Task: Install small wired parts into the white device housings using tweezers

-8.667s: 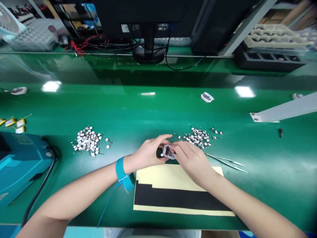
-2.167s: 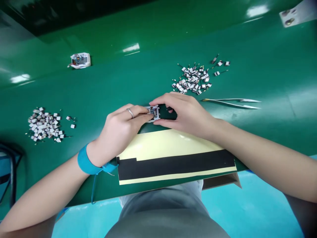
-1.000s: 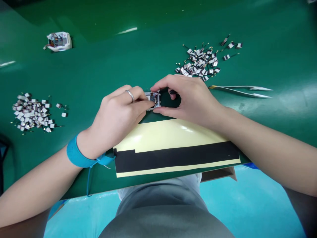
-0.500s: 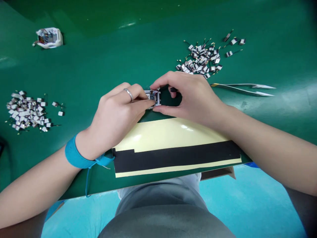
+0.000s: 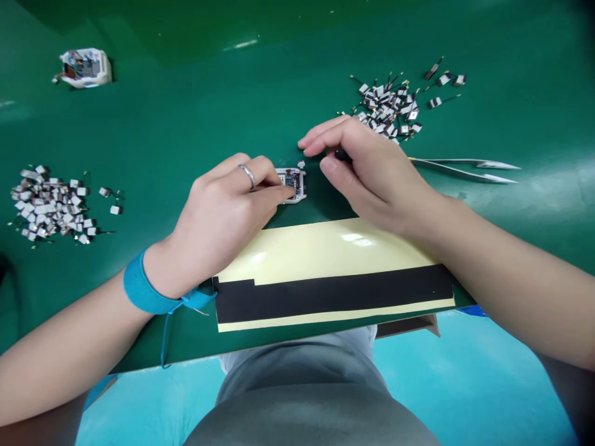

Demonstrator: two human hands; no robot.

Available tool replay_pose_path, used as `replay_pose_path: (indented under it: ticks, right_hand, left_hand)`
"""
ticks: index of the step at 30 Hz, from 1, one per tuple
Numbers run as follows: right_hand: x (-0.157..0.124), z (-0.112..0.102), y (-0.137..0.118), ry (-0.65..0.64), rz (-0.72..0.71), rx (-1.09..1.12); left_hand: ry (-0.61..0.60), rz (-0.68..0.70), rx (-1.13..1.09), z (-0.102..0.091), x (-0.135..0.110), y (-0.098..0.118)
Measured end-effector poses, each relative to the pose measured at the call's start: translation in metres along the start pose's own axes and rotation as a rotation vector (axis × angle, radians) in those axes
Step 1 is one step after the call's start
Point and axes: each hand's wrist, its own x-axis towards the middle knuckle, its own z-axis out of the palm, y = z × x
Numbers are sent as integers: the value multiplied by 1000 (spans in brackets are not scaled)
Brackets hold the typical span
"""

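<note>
A small white-framed circuit module [image 5: 292, 184] lies on the green bench, with my left hand [image 5: 223, 217] over it and the fingertips resting on its left part. My right hand [image 5: 367, 167] is up and to the right of the module, apart from it. Its curled fingers pinch a small black part [image 5: 343, 155]. A tiny white scrap [image 5: 301, 165] sits just above the module. Below both hands lies a cream sheet [image 5: 325, 244] carrying a black strip [image 5: 325, 297].
Two heaps of tiny white components with wires lie on the green bench [image 5: 186, 105], one at left [image 5: 46, 204], one at upper right [image 5: 385, 108]. Steel tweezers [image 5: 465, 168] lie right of my right hand. A crumpled white packet [image 5: 84, 68] sits top left.
My right hand has lifted off the module and moved up and right, keeping the black part. The module now lies uncovered on that side. The view has shifted little.
</note>
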Motion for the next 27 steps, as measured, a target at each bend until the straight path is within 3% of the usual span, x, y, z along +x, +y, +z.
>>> replay_pose_path:
  ticks: [5,11,17,27]
  right_hand:
    - [0,-1,-2,-41,-53,-32]
    - [0,-9,0,58,-75,-53]
    - [-2,-13,4,149,-39,-321]
    - [-2,-10,5,200,-89,-242]
  left_hand:
    - [-34,-7,21,0,0,0]
    - [-32,-16,6,0,0,0]
    - [-3,-11,-29,2,0,-2]
    - [46,5,-30,4,-1,-1]
